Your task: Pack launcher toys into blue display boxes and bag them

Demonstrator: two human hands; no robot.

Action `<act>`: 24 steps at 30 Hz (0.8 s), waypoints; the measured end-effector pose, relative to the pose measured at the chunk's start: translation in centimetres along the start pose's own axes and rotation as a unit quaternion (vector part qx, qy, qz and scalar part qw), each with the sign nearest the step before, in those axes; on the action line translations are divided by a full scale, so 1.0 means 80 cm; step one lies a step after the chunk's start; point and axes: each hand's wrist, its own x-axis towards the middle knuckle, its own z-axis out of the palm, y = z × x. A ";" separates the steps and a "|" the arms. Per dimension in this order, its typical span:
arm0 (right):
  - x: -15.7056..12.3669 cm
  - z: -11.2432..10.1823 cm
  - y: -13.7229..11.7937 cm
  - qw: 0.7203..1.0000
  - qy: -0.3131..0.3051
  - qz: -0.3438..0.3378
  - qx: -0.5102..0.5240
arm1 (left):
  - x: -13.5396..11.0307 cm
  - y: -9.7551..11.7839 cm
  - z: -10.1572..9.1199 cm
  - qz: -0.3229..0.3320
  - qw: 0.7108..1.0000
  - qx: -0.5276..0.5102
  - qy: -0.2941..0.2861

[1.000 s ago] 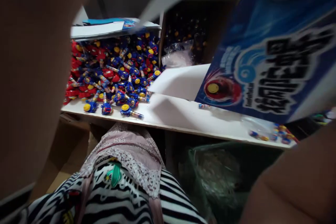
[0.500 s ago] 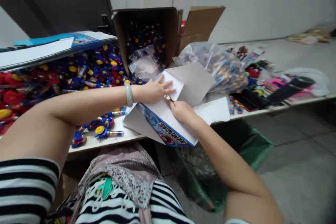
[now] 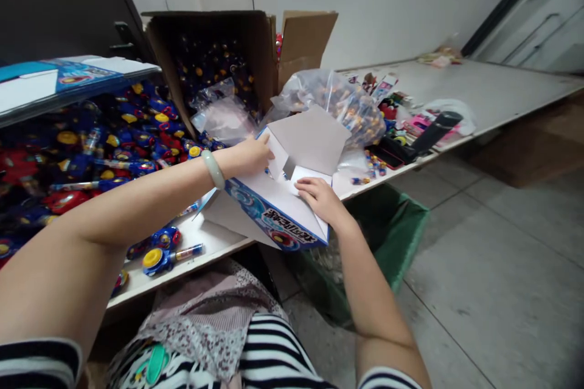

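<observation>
A cardboard box (image 3: 292,206), white inside and printed blue outside, stands tilted at the table's front edge with its flaps up. My left hand (image 3: 253,157), with a pale green bangle at the wrist, grips its far left side, fingers bent over the inner flap. Flat on the flap at the right end lies my right hand (image 3: 317,197), its fingers stretched out. Between the hands a dark gap shows where the flaps do not meet. Blue toys with yellow discs (image 3: 157,260) lie on the table left of the box.
A heap of blue and red toys (image 3: 132,127) fills the left, with flattened printed cardboard (image 3: 77,76) above it. Behind stand an open carton (image 3: 269,55) and a clear bag (image 3: 337,103) of small items. A green bin (image 3: 387,243) is below the table edge.
My hands have moved apart. The left has drawn back to the box's far left side; the right has flattened onto the right flap. The small flap between them has folded down, and the view has turned right.
</observation>
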 end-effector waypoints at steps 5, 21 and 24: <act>0.029 -0.038 -0.013 0.998 -0.066 0.023 0.009 | -0.009 -0.001 -0.015 0.020 0.994 0.066 -0.079; 0.087 -0.009 -0.043 0.957 -0.169 0.086 -0.217 | -0.064 -0.024 0.006 -0.074 0.855 -0.349 0.375; 0.092 -0.031 -0.030 0.960 -0.201 0.101 -0.165 | -0.157 0.013 0.025 -0.065 0.800 -0.485 0.347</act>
